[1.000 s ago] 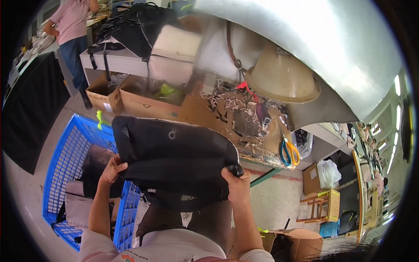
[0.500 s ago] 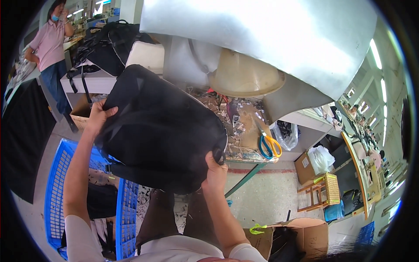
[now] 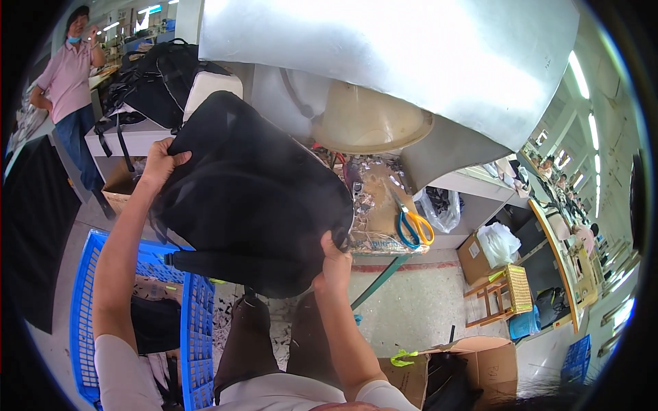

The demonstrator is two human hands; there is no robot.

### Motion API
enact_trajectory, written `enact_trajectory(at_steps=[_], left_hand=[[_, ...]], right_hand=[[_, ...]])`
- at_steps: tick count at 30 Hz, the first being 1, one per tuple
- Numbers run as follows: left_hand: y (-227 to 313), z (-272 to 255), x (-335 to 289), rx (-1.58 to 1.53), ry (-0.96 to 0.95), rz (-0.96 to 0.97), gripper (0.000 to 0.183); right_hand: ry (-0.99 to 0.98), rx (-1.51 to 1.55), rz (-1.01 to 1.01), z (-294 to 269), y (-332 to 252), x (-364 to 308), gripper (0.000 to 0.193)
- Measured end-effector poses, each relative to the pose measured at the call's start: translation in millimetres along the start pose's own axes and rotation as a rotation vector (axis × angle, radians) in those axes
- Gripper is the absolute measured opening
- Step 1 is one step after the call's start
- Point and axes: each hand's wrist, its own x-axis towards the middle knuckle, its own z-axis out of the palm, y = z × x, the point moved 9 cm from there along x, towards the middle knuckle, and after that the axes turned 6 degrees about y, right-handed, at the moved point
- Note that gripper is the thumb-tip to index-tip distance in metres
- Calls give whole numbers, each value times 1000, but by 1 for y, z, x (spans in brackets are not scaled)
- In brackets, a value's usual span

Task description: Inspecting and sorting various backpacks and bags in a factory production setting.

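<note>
Both hands [image 3: 160,165] [image 3: 336,264] grip a black bag [image 3: 253,192].

Here's the bench [image 3: 379,204], brown on top, and its surface is littered with small scraps [image 3: 361,181]! Scissors [image 3: 411,222] lie near the right edge, blades angled away, blue and orange handles toward the near side. Over on the left, the pale far bench [image 3: 140,142] carries a heap of black bags [image 3: 154,92], a cream piece [image 3: 212,89] right beside them. Down to the grey floor [image 3: 411,294]: a blue crate [image 3: 197,342] on the left, more bits [image 3: 279,335] strewn beside it, and on the right a stool [image 3: 517,293] and an open carton [image 3: 495,373].
</note>
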Motion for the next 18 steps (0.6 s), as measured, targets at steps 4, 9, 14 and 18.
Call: enact_trajectory(at_steps=[4, 9, 14, 18], left_hand=[[4, 6, 2, -3, -9, 16, 14], [7, 16, 10, 19, -33, 53, 15], [15, 28, 10, 20, -71, 71, 15], [13, 30, 3, 11, -97, 41, 16]], right_hand=[[-12, 12, 4, -5, 3, 4, 23], [-33, 59, 12, -8, 6, -1, 24], [-4, 101, 15, -12, 4, -10, 21], [-18, 100, 35, -22, 6, -13, 17]])
